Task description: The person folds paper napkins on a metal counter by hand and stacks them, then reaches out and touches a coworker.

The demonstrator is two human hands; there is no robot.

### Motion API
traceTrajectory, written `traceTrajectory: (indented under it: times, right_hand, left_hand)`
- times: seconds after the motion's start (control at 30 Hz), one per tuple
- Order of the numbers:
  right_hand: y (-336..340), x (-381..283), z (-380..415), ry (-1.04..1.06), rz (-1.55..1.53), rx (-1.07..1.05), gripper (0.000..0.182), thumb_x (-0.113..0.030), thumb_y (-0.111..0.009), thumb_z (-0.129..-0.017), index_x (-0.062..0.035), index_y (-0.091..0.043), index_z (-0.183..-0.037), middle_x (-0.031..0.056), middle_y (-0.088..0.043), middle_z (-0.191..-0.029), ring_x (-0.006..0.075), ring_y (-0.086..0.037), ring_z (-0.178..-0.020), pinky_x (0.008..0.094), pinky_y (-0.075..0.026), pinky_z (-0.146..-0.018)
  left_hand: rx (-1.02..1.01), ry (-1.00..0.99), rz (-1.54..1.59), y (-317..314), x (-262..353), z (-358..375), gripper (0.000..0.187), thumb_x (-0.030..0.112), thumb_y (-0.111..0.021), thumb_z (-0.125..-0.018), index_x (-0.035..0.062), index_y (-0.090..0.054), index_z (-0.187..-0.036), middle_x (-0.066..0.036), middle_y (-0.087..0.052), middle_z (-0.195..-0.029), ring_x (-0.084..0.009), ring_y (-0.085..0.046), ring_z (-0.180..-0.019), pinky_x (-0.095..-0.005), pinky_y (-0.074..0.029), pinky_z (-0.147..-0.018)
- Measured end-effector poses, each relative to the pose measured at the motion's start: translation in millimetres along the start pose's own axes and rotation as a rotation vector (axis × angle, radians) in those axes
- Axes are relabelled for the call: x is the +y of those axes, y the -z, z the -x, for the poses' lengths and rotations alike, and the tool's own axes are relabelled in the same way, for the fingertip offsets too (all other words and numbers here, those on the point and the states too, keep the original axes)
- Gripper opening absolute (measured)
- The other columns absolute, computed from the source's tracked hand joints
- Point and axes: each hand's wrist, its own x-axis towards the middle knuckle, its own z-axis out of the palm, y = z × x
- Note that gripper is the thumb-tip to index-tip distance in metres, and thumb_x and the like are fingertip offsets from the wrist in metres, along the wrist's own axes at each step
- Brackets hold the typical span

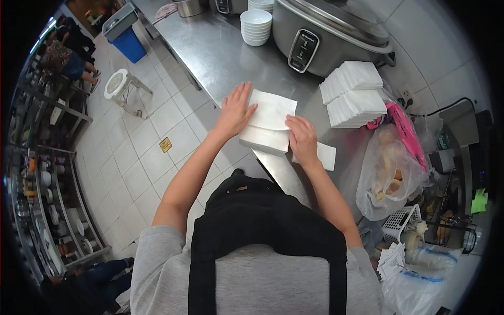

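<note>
A stack of white paper napkins sits at the edge of the steel counter, in front of my body. My left hand lies along the left side of the stack, fingers stretched out and thumb over the top sheet. At the right edge, the bent fingers of my right hand grip the top napkins; the thumb is partly hidden. A smaller white napkin bundle lies beneath and beside my right wrist. Further right stands a taller pile of folded napkins.
A large grey cooker and stacked white bowls stand at the back of the steel counter. Plastic bags crowd the right side. On the floor are a white stool and a blue bin. Other people stand at far left.
</note>
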Motion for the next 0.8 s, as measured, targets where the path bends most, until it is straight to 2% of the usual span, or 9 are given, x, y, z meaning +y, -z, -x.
traceTrajectory:
  times: [0.1,0.17,0.3,0.4,0.47,0.5,0.53,0.6,0.8]
  right_hand:
    - [15.0,-6.3,-13.4,-0.115,-0.069,0.120,0.029,0.005,-0.059,-0.073,-0.0026,-0.063,-0.100,0.0089,-0.065,-0.110,0.0261,-0.060,-0.096,0.0380,-0.046,-0.079]
    - [30.4,-15.5,-14.2,-0.144,-0.145,0.220,0.030,0.006,-0.058,-0.073,-0.0034,-0.064,-0.100,0.0099,-0.065,-0.109,0.0255,-0.063,-0.087,0.0354,-0.047,-0.072]
    - [61.9,-22.3,-0.9,-0.078,-0.091,0.193,0.031,0.006,-0.058,-0.072,-0.0033,-0.065,-0.101,0.0106,-0.065,-0.110,0.0269,-0.063,-0.083,0.0339,-0.048,-0.071]
    - [77.1,-12.2,15.8,0.068,0.030,0.177,0.032,0.003,-0.056,-0.079,-0.0045,-0.063,-0.109,0.0115,-0.066,-0.108,0.0258,-0.063,-0.086,0.0326,-0.048,-0.074]
    - [78.7,-3.9,30.1,-0.611,-0.410,0.288,0.035,-0.004,-0.052,-0.088,-0.0037,-0.054,-0.123,0.0123,-0.065,-0.110,0.0203,-0.063,-0.087,0.0299,-0.048,-0.077]
    - [72.0,10.7,36.5,-0.778,-0.943,0.479,0.040,-0.010,-0.047,-0.094,-0.0016,-0.043,-0.132,0.0114,-0.063,-0.109,0.0151,-0.062,-0.086,0.0288,-0.049,-0.078]
    - [80.0,16.7,38.9,-0.779,-0.939,0.483,0.040,-0.010,-0.047,-0.094,-0.0016,-0.043,-0.132,0.0114,-0.063,-0.109,0.0151,-0.062,-0.086,0.0288,-0.049,-0.078]
    - [98.6,28.7,45.2,-1.107,-1.336,0.316,0.041,-0.013,-0.046,-0.094,0.0009,-0.040,-0.132,0.0095,-0.063,-0.103,0.0122,-0.061,-0.083,0.0260,-0.049,-0.072]
    - [73.2,66.6,91.1,-0.994,-0.662,0.217,0.048,0.006,-0.065,-0.076,0.0011,-0.049,-0.121,0.0036,-0.061,-0.069,0.0072,-0.056,-0.059,0.0195,-0.043,-0.055]
  left_hand:
    - [0.232,-0.032,0.299,34.7,18.3,12.1,0.063,0.044,-0.039,-0.096,0.0098,-0.022,-0.145,-0.024,-0.046,-0.131,-0.0330,-0.050,-0.118,-0.0456,-0.042,-0.097]
    - [-0.071,0.344,0.697,56.9,33.8,26.3,0.065,0.046,-0.043,-0.094,0.0061,-0.025,-0.143,-0.019,-0.064,-0.088,-0.0251,-0.064,-0.078,-0.0377,-0.052,-0.073]
    - [-0.383,0.482,1.523,37.9,52.9,39.1,0.066,0.034,-0.052,-0.093,0.0081,-0.021,-0.144,-0.016,-0.065,-0.086,-0.0206,-0.064,-0.070,-0.0317,-0.053,-0.058]
    - [-0.110,0.299,1.411,9.5,83.6,30.7,0.073,0.012,-0.061,-0.087,0.0084,-0.018,-0.145,-0.016,-0.064,-0.095,-0.0190,-0.064,-0.078,-0.0305,-0.053,-0.064]
    - [-0.083,0.210,1.417,-6.2,95.2,22.0,0.076,-0.005,-0.060,-0.081,0.0070,-0.020,-0.145,-0.018,-0.059,-0.111,-0.0191,-0.062,-0.094,-0.0292,-0.052,-0.076]
    - [-0.129,0.163,1.391,-12.6,104.1,18.9,0.075,-0.004,-0.059,-0.082,0.0072,-0.020,-0.145,-0.018,-0.060,-0.111,-0.0184,-0.062,-0.092,-0.0283,-0.052,-0.076]
    - [-0.177,0.116,1.362,-19.4,112.5,16.6,0.073,-0.003,-0.058,-0.083,0.0074,-0.021,-0.145,-0.017,-0.060,-0.110,-0.0178,-0.062,-0.090,-0.0273,-0.051,-0.076]
    - [-0.191,0.040,0.984,-36.8,121.3,13.4,0.082,0.007,-0.066,-0.077,0.0066,-0.020,-0.144,-0.012,-0.059,-0.083,-0.0172,-0.059,-0.073,-0.0319,-0.048,-0.069]
    - [-0.204,-0.130,0.583,-65.6,122.9,14.0,0.083,0.009,-0.067,-0.075,0.0019,-0.019,-0.143,-0.014,-0.055,-0.063,-0.0289,-0.059,-0.063,-0.0374,-0.047,-0.062]
